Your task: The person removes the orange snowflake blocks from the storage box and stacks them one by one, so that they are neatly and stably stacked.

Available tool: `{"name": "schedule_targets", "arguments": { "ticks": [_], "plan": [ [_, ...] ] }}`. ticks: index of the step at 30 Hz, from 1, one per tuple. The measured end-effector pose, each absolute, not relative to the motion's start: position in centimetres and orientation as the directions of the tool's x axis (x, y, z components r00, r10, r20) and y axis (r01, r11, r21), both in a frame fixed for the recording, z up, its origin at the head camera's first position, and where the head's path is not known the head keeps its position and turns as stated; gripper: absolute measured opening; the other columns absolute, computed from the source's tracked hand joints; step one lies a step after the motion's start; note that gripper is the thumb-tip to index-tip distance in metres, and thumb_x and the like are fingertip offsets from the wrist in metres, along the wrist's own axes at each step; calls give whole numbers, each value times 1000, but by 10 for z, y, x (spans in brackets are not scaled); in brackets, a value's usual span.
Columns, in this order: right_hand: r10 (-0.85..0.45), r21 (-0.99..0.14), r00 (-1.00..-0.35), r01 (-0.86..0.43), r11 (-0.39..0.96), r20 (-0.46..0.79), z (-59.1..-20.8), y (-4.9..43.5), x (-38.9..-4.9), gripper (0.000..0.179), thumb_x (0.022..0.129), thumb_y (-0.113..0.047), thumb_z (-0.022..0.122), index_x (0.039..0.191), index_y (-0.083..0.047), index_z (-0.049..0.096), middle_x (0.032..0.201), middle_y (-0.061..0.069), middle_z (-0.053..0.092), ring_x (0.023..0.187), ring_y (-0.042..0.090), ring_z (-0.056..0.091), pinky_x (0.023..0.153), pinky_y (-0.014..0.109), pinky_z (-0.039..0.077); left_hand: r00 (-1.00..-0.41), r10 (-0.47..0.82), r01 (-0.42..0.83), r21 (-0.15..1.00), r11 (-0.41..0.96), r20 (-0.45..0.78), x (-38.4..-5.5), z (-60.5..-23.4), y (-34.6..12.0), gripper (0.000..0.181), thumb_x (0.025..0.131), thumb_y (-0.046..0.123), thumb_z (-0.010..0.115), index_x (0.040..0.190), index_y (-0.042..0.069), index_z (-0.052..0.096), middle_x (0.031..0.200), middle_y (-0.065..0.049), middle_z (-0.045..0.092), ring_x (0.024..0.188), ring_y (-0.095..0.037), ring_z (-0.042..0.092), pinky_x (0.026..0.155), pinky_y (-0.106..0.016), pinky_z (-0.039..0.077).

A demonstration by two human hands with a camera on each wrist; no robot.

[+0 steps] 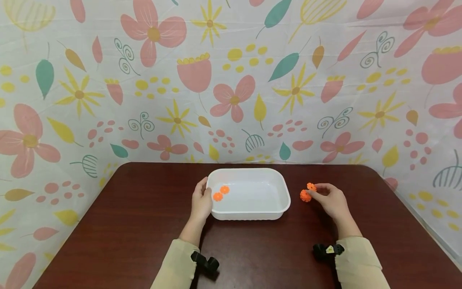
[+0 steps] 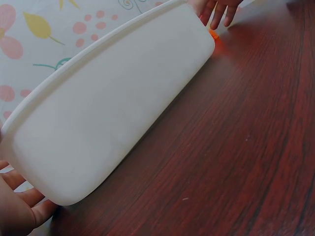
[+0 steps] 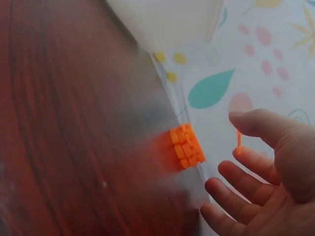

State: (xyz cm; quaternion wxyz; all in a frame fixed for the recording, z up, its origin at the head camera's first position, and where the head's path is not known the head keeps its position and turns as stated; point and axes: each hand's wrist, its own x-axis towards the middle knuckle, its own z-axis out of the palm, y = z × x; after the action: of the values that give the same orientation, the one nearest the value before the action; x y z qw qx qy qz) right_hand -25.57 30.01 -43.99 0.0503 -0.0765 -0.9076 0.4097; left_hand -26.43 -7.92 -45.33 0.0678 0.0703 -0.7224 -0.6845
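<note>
A white rectangular plastic tray (image 1: 249, 216) stands on the table, and two thin orange flower-shaped pieces (image 1: 225, 190) lie inside it at the left. My left hand (image 1: 202, 202) grips the tray's left end, with the thumb at the rim and the fingers along the outer wall (image 2: 29, 196). To the right of the tray, my right hand (image 1: 330, 200) pinches one orange flower-shaped piece (image 3: 239, 141) on edge between thumb and index finger, above the table. A small stack of similar orange pieces (image 3: 186, 146) sits on the table just beside that hand, below the held piece.
The dark red-brown wooden table (image 1: 137, 224) extends around the tray on all sides. A white cloth with flower and leaf prints (image 1: 231, 100) hangs behind the table's far edge. Black wrist devices (image 1: 205, 263) are strapped over both sleeves.
</note>
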Motion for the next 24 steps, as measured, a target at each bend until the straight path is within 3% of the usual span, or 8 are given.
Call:
{"name": "schedule_targets", "arguments": {
  "ticks": [24],
  "plan": [
    [162, -698, -987, 125, 705, -12, -450, 297, -260, 56, 84, -38, 68, 120, 3, 56, 111, 24, 59, 92, 29, 54, 70, 28, 44, -979, -205, -1, 999, 50, 9, -267, -455, -79, 44, 98, 10, 38, 143, 9, 39, 145, -16, 42, 132, -30, 40, 110, -46, 33]
  ]
}}
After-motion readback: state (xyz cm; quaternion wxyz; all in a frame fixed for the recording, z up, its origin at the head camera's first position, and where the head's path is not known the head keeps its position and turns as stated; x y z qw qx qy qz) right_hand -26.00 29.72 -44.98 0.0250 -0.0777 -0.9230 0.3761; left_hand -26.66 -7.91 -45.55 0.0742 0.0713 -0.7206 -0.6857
